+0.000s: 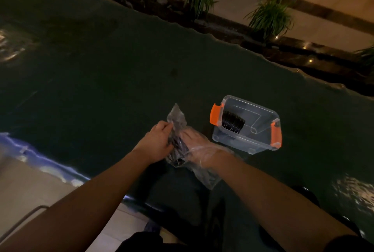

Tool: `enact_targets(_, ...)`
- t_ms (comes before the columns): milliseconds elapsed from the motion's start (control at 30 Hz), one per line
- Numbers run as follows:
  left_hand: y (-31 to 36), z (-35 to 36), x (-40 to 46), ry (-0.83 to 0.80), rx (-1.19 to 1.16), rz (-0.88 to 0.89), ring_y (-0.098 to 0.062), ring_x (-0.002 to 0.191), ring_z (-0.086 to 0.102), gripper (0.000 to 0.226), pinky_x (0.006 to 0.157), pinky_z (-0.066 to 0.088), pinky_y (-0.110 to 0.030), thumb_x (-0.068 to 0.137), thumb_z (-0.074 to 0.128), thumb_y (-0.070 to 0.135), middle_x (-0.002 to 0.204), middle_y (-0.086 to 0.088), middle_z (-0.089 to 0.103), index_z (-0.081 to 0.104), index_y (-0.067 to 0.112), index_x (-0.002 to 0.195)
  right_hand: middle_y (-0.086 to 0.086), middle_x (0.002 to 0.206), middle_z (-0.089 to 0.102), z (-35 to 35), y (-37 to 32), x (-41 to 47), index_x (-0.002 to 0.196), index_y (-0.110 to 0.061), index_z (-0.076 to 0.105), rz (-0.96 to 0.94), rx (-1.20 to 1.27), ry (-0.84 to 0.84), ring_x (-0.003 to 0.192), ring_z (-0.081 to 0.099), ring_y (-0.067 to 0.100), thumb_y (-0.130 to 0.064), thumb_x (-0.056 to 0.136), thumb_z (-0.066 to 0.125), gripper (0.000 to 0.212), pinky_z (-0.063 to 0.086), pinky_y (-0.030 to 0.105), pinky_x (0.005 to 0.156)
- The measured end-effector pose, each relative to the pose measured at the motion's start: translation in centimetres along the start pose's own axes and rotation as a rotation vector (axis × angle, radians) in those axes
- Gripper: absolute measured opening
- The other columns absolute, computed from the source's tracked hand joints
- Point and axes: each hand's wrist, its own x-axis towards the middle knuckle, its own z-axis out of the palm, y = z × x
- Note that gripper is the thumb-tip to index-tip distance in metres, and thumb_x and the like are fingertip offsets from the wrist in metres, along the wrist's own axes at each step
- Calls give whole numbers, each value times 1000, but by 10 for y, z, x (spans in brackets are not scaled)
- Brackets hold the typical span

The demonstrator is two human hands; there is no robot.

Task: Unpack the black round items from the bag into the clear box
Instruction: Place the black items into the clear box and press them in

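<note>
A clear plastic bag (176, 118) lies on the dark table, with black round items (178, 148) showing through it. My left hand (158, 142) grips the bag from the left side. My right hand (200, 148) is pushed inside the bag, wrapped by the plastic, its fingers among the black items; whether it grips one is hidden. To the right stands the clear box (247, 140) with orange latches, open on top. A row of black round items (232, 123) stands on edge inside it at its left end.
The dark green table cloth (101, 80) spreads wide to the left and behind. The table's near edge (60, 168) runs diagonally at the lower left. Potted plants (269, 17) stand beyond the far edge. A metal bar (22, 219) shows at the bottom left.
</note>
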Motion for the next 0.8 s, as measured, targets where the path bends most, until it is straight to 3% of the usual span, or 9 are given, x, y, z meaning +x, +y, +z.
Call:
enact_targets(167, 7, -3, 7, 10, 2, -26, -23, 110, 61, 65, 97, 53, -38, 98, 58, 15, 144, -7, 39, 30, 25, 155, 14, 141, 44, -4, 2, -17, 145, -7, 41, -45, -54, 35, 130, 41, 29, -25, 86, 74, 70, 32, 34, 110)
enact_targets(300, 16, -2, 11, -10, 102, 49, -28, 114, 60, 60, 95, 50, -38, 96, 59, 12, 127, -8, 54, 36, 33, 147, 13, 151, 35, -12, 5, -27, 150, -9, 32, -33, -64, -8, 139, 33, 30, -29, 88, 73, 77, 28, 38, 115)
enact_targets(400, 24, -3, 14, -45, 220, 92, -29, 120, 54, 63, 98, 49, -40, 90, 66, 10, 126, -8, 53, 38, 33, 141, 14, 151, 35, -22, 5, -37, 150, -8, 33, 2, -5, -3, 140, 31, 29, -30, 86, 75, 79, 26, 37, 116)
enact_targets(567, 23, -15, 20, -50, 377, 28, -34, 130, 44, 62, 104, 48, -45, 89, 71, 19, 137, -12, 46, 41, 26, 142, 7, 159, 21, -25, 9, -62, 155, -18, 25, -8, -43, 34, 147, 20, 24, -21, 95, 63, 70, 17, 33, 119)
enact_targets(633, 20, -22, 21, -32, 415, -9, -32, 127, 44, 59, 102, 50, -44, 89, 71, 21, 135, -11, 46, 43, 24, 141, 3, 160, 19, -26, 8, -70, 155, -25, 23, -20, -66, 17, 147, 20, 22, -17, 97, 59, 69, 21, 36, 119)
enact_targets(733, 14, -30, 21, 3, 503, -62, -31, 126, 45, 60, 100, 50, -41, 91, 70, 18, 135, -11, 46, 43, 22, 144, 4, 163, 18, -31, 2, -82, 156, -23, 24, -97, -120, -6, 146, 29, 23, -7, 94, 59, 73, 36, 42, 116)
enact_targets(800, 9, -37, 20, 11, 527, -111, -31, 127, 45, 63, 100, 50, -40, 90, 70, 17, 137, -11, 46, 42, 21, 146, 7, 163, 23, -34, -2, -87, 154, -16, 32, -161, -97, 50, 146, 30, 25, -5, 94, 51, 64, 31, 41, 119)
